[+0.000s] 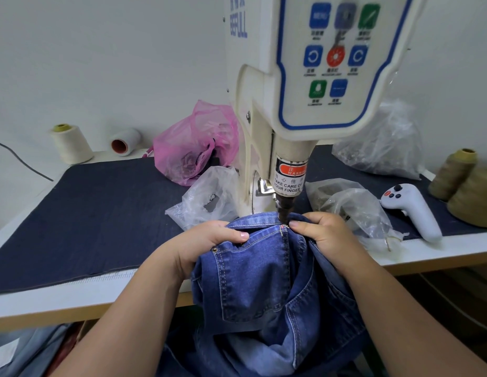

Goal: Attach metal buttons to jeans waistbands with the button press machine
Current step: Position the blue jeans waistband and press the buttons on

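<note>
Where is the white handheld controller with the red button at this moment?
In the head view the white controller lies on the right side of the table, on the dark cloth, between a clear plastic bag and the olive thread cones.

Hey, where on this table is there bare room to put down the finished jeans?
Widest bare patch: the dark cloth left of the press machine, bordered by the pink bag, clear bag and front edge. Right of the machine is crowded: plastic bags, a white controller, thread cones.
</note>
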`<state>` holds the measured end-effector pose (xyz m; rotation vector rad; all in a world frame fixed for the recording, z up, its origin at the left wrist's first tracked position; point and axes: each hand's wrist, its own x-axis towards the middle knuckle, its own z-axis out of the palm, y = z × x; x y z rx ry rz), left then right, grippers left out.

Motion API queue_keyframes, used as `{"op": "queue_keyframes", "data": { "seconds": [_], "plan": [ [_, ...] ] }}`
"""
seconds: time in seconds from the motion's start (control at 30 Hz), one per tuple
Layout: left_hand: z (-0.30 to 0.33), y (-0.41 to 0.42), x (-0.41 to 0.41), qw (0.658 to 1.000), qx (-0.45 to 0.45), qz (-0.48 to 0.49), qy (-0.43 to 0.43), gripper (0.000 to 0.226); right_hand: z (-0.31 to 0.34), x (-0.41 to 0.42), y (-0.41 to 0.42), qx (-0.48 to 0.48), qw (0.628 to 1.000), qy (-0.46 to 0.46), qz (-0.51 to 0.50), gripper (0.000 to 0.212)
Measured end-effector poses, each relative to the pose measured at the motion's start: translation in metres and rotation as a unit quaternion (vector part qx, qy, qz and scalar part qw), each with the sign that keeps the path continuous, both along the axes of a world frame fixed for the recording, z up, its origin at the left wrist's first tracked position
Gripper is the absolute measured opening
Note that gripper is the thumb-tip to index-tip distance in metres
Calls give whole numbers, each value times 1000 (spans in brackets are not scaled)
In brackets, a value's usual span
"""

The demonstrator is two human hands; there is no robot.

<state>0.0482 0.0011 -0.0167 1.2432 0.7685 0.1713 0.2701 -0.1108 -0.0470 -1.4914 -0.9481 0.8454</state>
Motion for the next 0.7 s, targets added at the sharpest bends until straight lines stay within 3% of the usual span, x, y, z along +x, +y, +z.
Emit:
{"op": "queue_keyframes", "data": {
  "seconds": [0.7],
  "plan": [
    [2,-4,1,1000,-11,8,-7,64,-1,1,1,-1,1000,-12,-4,25]
  ]
}}
